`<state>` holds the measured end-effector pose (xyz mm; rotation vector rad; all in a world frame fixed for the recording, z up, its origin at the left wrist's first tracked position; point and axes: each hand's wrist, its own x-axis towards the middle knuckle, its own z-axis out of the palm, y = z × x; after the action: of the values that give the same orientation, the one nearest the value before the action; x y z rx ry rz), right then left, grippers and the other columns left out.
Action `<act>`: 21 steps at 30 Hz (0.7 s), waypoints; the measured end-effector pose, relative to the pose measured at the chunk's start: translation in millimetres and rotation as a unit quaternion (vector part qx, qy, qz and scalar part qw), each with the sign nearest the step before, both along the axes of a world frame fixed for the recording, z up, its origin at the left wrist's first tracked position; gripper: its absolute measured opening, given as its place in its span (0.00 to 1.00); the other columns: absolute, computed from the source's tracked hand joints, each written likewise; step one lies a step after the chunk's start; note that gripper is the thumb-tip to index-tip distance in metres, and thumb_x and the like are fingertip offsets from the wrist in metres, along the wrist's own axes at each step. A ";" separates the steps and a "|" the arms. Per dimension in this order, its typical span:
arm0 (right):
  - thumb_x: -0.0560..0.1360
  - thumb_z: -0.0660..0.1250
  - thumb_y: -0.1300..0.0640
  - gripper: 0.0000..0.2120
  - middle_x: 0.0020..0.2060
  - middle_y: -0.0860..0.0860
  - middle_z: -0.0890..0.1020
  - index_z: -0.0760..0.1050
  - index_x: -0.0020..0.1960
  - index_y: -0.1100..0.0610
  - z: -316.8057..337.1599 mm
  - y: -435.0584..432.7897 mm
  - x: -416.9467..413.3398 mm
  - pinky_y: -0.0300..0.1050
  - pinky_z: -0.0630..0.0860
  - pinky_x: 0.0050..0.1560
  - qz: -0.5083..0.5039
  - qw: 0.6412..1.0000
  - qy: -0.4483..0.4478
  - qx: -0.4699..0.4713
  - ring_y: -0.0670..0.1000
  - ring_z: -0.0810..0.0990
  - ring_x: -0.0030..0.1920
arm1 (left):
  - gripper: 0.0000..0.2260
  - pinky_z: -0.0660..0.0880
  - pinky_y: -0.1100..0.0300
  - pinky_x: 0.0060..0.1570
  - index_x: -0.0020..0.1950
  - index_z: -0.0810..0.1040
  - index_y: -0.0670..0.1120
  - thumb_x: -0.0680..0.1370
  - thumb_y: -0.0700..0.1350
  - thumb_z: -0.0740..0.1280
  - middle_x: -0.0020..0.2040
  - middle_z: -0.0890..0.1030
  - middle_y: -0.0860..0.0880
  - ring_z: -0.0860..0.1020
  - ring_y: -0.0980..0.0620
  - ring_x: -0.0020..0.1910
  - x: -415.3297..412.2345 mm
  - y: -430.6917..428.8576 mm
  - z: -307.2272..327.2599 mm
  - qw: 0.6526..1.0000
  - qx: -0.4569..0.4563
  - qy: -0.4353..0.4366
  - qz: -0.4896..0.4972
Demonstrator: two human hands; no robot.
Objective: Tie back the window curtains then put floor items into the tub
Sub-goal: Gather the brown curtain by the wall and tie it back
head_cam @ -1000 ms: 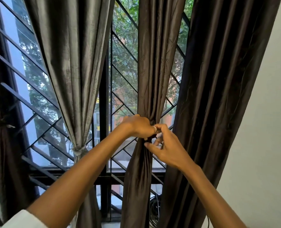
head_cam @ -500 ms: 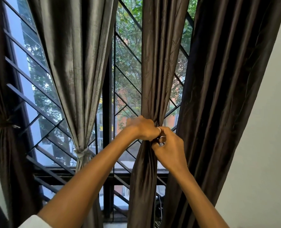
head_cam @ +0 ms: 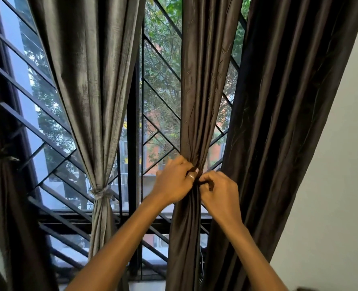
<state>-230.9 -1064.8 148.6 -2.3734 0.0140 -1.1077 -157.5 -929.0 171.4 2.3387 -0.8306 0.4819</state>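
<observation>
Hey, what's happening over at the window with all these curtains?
A person is bunching the brown curtain at mid-height: the left hand grips the fabric, the right hand pinches it alongside. The grey curtain and the far-left curtain are already tied back; the dark curtain on the right hangs loose.

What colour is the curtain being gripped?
Dark brown curtain; the head view shows it best.
</observation>
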 end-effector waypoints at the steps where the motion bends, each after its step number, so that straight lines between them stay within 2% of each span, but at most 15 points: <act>1: 0.72 0.67 0.65 0.09 0.41 0.46 0.80 0.82 0.46 0.53 -0.6 -1.1 0.7 0.27 0.67 0.38 -0.004 1.000 0.004 -0.003 0.43 0.75 0.37 | 0.15 0.75 0.44 0.50 0.50 0.80 0.51 0.79 0.56 0.57 0.49 0.72 0.54 0.73 0.48 0.52 0.5 -0.1 -10.5 0.999 -0.040 -0.016 -0.009; 4: 0.72 0.68 0.62 0.08 0.40 0.45 0.80 0.81 0.46 0.52 0.5 -0.9 0.5 0.28 0.67 0.37 0.002 1.000 0.012 -0.008 0.43 0.74 0.38 | 0.12 0.76 0.46 0.48 0.54 0.83 0.51 0.79 0.53 0.63 0.49 0.74 0.56 0.75 0.50 0.51 -2.4 2.2 -29.5 0.988 -0.136 -0.065 -0.025; 8: 0.73 0.69 0.65 0.09 0.40 0.44 0.81 0.82 0.44 0.52 3.8 0.8 -0.4 0.24 0.68 0.42 0.071 0.997 0.010 0.039 0.39 0.77 0.43 | 0.11 0.77 0.47 0.52 0.59 0.84 0.51 0.79 0.48 0.68 0.52 0.77 0.55 0.77 0.50 0.54 -3.6 6.4 -40.6 0.974 -0.212 -0.082 -0.018; 11: 0.73 0.70 0.65 0.10 0.40 0.40 0.80 0.85 0.45 0.51 5.2 0.3 0.3 0.24 0.70 0.45 0.085 0.994 0.016 0.069 0.39 0.79 0.44 | 0.10 0.76 0.51 0.55 0.58 0.85 0.50 0.78 0.46 0.71 0.54 0.74 0.53 0.75 0.50 0.56 -9.7 8.7 -42.8 0.964 -0.242 -0.113 0.005; 14: 0.72 0.71 0.66 0.09 0.43 0.44 0.80 0.86 0.46 0.55 6.1 2.3 3.2 0.23 0.71 0.46 0.086 0.994 -0.001 0.063 0.40 0.79 0.43 | 0.10 0.76 0.53 0.48 0.58 0.85 0.50 0.77 0.43 0.73 0.51 0.70 0.51 0.72 0.53 0.51 -15.2 11.8 -43.3 0.955 -0.267 -0.123 0.034; 17: 0.70 0.73 0.66 0.08 0.48 0.47 0.80 0.86 0.48 0.59 6.5 5.3 5.3 0.22 0.72 0.50 0.090 0.995 0.002 0.050 0.41 0.79 0.45 | 0.11 0.76 0.50 0.40 0.59 0.85 0.49 0.78 0.42 0.72 0.46 0.73 0.52 0.75 0.54 0.43 -16.1 13.4 -43.8 0.956 -0.273 -0.101 0.015; 21: 0.70 0.77 0.62 0.11 0.49 0.47 0.79 0.83 0.52 0.60 4.7 7.9 5.0 0.23 0.72 0.54 0.106 0.994 0.024 0.030 0.40 0.78 0.47 | 0.10 0.78 0.51 0.42 0.59 0.85 0.48 0.78 0.41 0.71 0.45 0.75 0.52 0.77 0.55 0.43 -16.3 13.6 -43.0 0.955 -0.284 -0.079 0.003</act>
<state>-225.9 -1056.9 153.3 -2.2853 -0.1821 -0.9362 -173.8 -915.4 128.4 1.7862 -0.6470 0.8013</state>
